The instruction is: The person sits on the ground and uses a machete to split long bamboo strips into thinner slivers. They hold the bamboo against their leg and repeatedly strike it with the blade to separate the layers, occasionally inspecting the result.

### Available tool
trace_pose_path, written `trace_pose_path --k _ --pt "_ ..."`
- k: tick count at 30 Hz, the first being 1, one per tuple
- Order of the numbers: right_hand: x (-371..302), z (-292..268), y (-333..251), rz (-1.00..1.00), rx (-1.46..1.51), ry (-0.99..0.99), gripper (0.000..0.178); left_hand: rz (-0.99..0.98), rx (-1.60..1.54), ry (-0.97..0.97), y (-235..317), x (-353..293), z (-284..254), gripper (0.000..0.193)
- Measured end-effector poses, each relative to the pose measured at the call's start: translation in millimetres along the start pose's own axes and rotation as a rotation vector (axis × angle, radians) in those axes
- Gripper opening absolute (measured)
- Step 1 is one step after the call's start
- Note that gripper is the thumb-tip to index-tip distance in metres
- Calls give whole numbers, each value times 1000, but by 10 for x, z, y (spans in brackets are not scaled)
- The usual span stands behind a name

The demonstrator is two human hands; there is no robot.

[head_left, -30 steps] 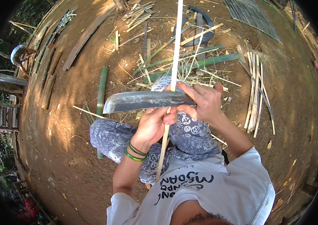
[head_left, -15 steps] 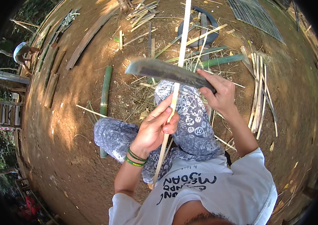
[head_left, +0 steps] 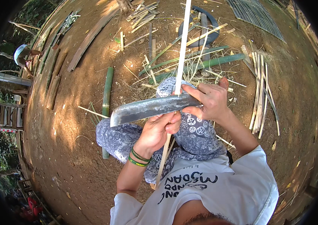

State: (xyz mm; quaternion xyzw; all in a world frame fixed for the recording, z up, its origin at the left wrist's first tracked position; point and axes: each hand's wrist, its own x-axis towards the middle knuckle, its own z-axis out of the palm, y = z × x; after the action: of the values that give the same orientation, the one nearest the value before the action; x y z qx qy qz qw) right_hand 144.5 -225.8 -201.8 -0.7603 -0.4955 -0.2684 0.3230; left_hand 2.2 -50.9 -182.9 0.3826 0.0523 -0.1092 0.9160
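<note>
A long pale bamboo strip [head_left: 183,45] runs from the top of the view down across my lap to my shirt. My left hand [head_left: 154,132] is closed round it, just below the blade. In my right hand [head_left: 210,98] is a machete [head_left: 147,108], its broad dark blade pointing left and lying across the strip. The right thumb and index finger press close to the strip at the blade's base. The machete's handle is hidden inside my right hand.
A green bamboo pole [head_left: 107,92] lies left of my knee. Ahead are green bamboo pieces [head_left: 222,61], shavings and a black tyre-like ring [head_left: 213,35]. Cut strips [head_left: 258,93] lie at right. Logs [head_left: 54,90] and another person [head_left: 23,56] are at far left.
The machete has come down and toward me along the strip, its blade now showing its flat side. My right hand has moved lower and left, next to my left hand.
</note>
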Motion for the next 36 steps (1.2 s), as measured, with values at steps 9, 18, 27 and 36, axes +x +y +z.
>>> trace_pose_path --k 9,18,27,36 --pt "-18 -42 98 -32 -10 -24 65 -15 -40 100 -12 -26 105 16" --pt "-109 -194 407 -7 -122 -25 62 95 -23 104 122 -84 -33 16" --pt "-369 -723 1436 765 -62 249 47 73 -12 183 62 -405 -169 50" --pt "-95 -43 -5 59 110 -112 54 44 -164 85 -56 -7 -40 49"
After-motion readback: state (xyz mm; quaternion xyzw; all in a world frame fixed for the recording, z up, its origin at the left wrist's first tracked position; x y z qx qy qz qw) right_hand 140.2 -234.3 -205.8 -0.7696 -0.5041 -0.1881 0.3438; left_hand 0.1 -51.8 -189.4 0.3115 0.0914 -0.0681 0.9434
